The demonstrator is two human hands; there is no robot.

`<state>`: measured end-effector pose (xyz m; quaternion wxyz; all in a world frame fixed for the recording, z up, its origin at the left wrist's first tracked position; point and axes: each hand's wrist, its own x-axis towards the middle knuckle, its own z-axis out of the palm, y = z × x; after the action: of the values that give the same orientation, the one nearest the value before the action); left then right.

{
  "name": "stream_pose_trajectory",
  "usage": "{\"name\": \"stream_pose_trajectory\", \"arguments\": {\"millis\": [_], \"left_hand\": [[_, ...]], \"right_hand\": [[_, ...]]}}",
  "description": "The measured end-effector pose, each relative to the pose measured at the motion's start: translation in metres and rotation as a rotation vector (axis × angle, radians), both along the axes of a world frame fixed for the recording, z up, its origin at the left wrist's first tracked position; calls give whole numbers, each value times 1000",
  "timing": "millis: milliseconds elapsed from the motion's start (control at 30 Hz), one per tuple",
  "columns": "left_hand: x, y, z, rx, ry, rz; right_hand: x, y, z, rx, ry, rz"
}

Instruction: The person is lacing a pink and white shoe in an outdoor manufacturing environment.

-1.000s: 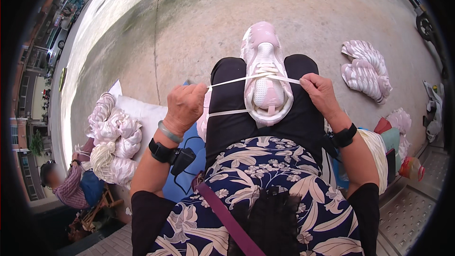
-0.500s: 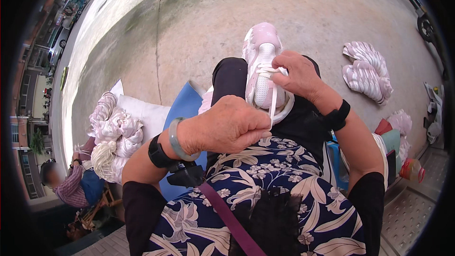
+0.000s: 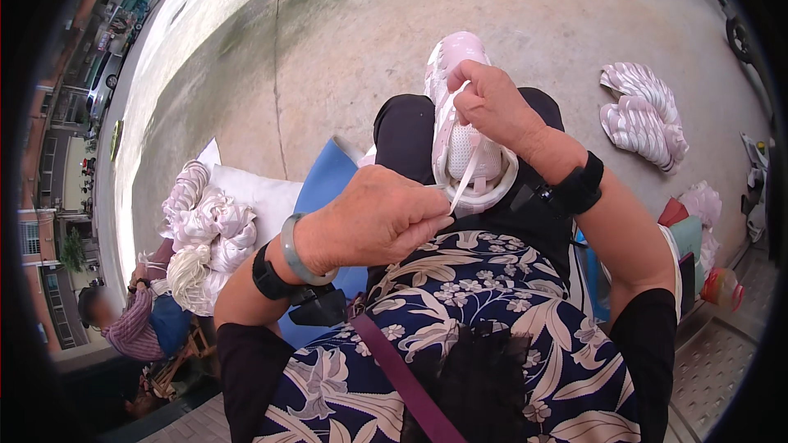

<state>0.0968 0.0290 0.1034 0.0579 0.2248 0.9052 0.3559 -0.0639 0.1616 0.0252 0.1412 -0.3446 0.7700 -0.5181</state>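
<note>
A pink and white sneaker [image 3: 461, 47] rests between my knees, its toe pointing away from me and its opening toward me. My left hand [image 3: 377, 213] is closed in a pinch on a white shoelace [image 3: 467, 182], which runs taut from the fingers up over the shoe's tongue. Over the lacing, my right hand [image 3: 497, 111] has its thumb and forefinger bent together on the lace, and it covers most of the eyelets. The inside of the shoe is partly visible, with a white mesh tongue [image 3: 465, 150] and a pale lining.
Bundles of pink and white shoe parts [image 3: 212, 221] lie on my left by a blue sheet [image 3: 322, 183]. Two more stacks [image 3: 644, 119] sit on the concrete at right. Bags and a red-lidded jar [image 3: 722, 290] stand near my right elbow. Another person [image 3: 148, 324] sits far left.
My right hand has moved up and slightly left toward the shoe's toe. My left hand has shifted slightly left, still gripping the lace.
</note>
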Motion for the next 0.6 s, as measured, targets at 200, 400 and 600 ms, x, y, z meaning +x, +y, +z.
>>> {"name": "stream_pose_trajectory", "arguments": {"millis": [200,400,600], "left_hand": [[20,-43,-4,-246,135,231],[35,-89,-40,-471,306,390],[52,-130,-73,-588,298,523]], "right_hand": [[-21,53,66,355,567,100],[-19,131,68,547,942,172],[-34,226,24,478,1142,26]]}}
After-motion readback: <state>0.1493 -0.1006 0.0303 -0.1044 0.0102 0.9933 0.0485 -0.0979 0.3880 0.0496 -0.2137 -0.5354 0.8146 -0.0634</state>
